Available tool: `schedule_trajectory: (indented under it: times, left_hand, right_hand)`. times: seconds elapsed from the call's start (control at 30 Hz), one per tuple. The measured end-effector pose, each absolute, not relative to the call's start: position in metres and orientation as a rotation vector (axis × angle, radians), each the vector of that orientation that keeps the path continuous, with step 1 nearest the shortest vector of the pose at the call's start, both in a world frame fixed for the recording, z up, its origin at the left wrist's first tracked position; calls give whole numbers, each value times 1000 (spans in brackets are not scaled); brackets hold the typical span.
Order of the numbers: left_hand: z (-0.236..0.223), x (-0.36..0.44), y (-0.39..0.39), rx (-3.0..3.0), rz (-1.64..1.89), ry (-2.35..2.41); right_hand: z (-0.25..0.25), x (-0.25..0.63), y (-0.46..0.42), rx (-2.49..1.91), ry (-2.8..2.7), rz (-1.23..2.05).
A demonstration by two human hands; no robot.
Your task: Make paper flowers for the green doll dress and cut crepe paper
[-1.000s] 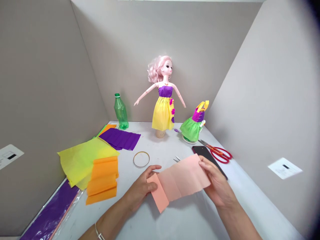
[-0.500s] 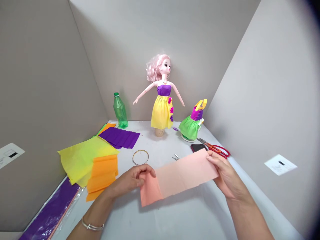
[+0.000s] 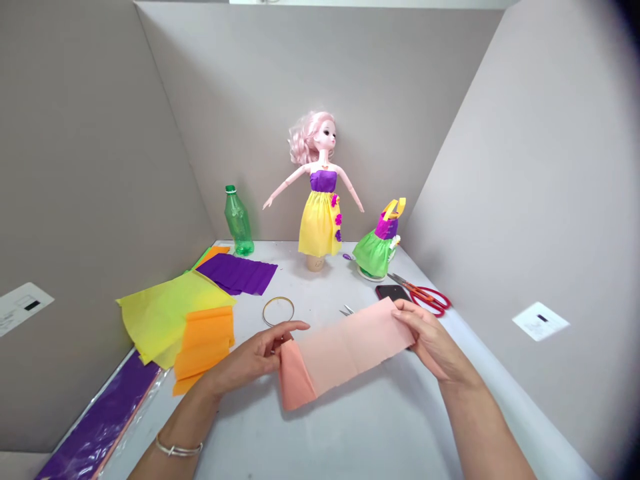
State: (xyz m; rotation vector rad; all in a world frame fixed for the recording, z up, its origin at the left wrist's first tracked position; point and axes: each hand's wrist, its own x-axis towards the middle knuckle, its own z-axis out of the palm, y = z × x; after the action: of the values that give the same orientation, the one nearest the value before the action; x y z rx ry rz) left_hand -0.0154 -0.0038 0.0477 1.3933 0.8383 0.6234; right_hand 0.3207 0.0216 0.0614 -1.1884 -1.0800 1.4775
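Note:
A strip of pink crepe paper (image 3: 350,350) stretches between my two hands, above the table. Its left end is folded over and looks a deeper salmon colour. My left hand (image 3: 267,350) grips that folded end at its upper corner, with the index finger reaching out over it. My right hand (image 3: 425,337) pinches the far right end, thumb on the near face and some fingers behind. Just beyond the left hand lies a thin gold ring (image 3: 278,311). The metal tips of a small tool (image 3: 347,311) stick out behind the paper; the rest is hidden.
Left lie yellow (image 3: 170,313), orange (image 3: 205,347) and purple crepe paper (image 3: 240,273), plus a plastic-wrapped purple pack (image 3: 100,420). A green bottle (image 3: 239,223), a doll (image 3: 320,213) and a small green dress (image 3: 376,250) stand behind. Red-handled scissors (image 3: 433,300) and a phone (image 3: 393,293) are right.
My left hand moved left and the strip was drawn out longer, its folded left end shifting along. Most recently, the right hand came back slightly left and the left index finger straightened.

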Motion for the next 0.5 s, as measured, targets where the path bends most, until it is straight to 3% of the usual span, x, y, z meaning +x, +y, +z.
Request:
schedule_trajectory:
  times: [0.5]
  left_hand:
    - [50, -13, -31, 1641, 389, 1042]
  right_hand:
    - [45, 350, -36, -1498, -1315, 1411]
